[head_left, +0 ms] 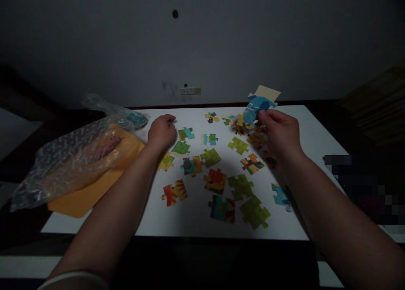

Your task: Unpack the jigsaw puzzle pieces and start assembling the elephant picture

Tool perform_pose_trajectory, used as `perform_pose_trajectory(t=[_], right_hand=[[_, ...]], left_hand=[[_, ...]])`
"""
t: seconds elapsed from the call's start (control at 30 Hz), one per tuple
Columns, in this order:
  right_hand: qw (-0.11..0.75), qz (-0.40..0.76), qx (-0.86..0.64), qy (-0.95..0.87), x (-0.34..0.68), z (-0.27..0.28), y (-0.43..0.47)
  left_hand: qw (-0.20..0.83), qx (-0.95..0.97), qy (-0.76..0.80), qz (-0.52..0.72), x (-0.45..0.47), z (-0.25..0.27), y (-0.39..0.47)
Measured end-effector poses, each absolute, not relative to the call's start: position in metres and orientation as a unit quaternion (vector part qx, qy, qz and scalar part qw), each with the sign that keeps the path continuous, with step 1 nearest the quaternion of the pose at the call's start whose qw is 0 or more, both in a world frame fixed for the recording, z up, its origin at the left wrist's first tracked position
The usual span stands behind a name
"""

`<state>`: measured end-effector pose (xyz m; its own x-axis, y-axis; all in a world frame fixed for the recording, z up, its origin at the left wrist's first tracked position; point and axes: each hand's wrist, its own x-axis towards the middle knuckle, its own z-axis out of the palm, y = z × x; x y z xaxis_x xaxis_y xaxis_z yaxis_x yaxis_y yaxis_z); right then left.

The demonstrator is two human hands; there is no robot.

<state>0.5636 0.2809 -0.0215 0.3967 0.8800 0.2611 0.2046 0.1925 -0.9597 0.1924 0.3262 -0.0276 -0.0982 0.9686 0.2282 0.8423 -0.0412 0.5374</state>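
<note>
My right hand (282, 130) is raised over the far right of the table, thumb and fingers pinching a blue elephant jigsaw piece (259, 106). It looks like several pieces joined, with cream at the top and yellow below; the exact joins are hard to see. My left hand (162, 132) rests on the far left of the table, fingers loosely bent and apart, holding nothing. Close beside it lie a green-and-blue puzzle piece (186, 133) and a green leaf-like piece (181, 148). Below my right hand, more pieces are partly hidden by the hand and its shadow.
Loose puzzle pieces, such as a plain green one (255, 212) and an orange striped one (174, 192), lie spread over the white table (190, 226). Bubble wrap (68, 155) covers part of an orange envelope (79, 205) at the left. A wall with sockets (190, 90) stands behind.
</note>
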Motion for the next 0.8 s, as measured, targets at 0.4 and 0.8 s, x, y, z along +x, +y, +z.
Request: perform_pose_trajectory(t=[0.4, 0.8], right_hand=[[0.394, 0.429, -0.488, -0.65, 0.528, -0.008, 0.253], [0.308, 0.52, -0.516, -0.607, 0.531, -0.006, 0.247]], left_hand=[[0.55, 0.593, 0.386, 0.443, 0.281, -0.02, 0.272], [0.585, 0.621, 0.386, 0.35, 0.282, -0.027, 0.268]])
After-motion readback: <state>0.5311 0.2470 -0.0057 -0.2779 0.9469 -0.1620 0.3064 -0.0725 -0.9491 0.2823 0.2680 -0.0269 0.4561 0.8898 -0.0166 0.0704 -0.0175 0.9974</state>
